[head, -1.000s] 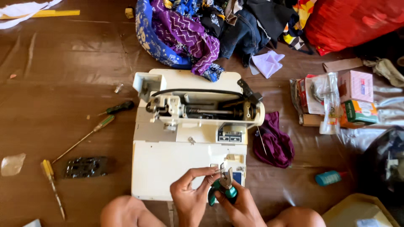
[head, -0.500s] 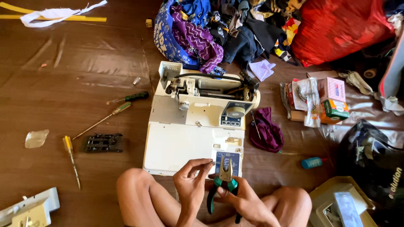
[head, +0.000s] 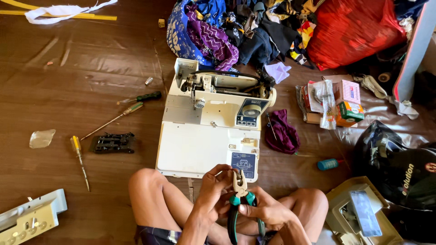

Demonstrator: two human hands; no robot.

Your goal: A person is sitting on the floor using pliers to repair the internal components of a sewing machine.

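Note:
I sit cross-legged on a brown floor. My right hand (head: 268,213) grips the green handles of a pair of pliers (head: 240,183), jaws pointing up. My left hand (head: 215,183) pinches something small at the plier jaws; the part itself is too small to make out. Just beyond my hands lies a cream sewing machine (head: 204,136) on its side, its top cover off and the mechanism exposed at the far end.
Left of the machine lie a green-handled screwdriver (head: 138,98), a long screwdriver (head: 113,120), a yellow-handled one (head: 78,154) and a black metal part (head: 112,142). A cream cover piece (head: 27,218) lies near left. Clothes pile (head: 236,27), boxes (head: 345,102), purple cloth (head: 281,131), dark bag (head: 399,168).
The view has shifted back and left, so the machine sits farther from me. My hands have drawn the pliers toward my lap, off the machine's near edge.

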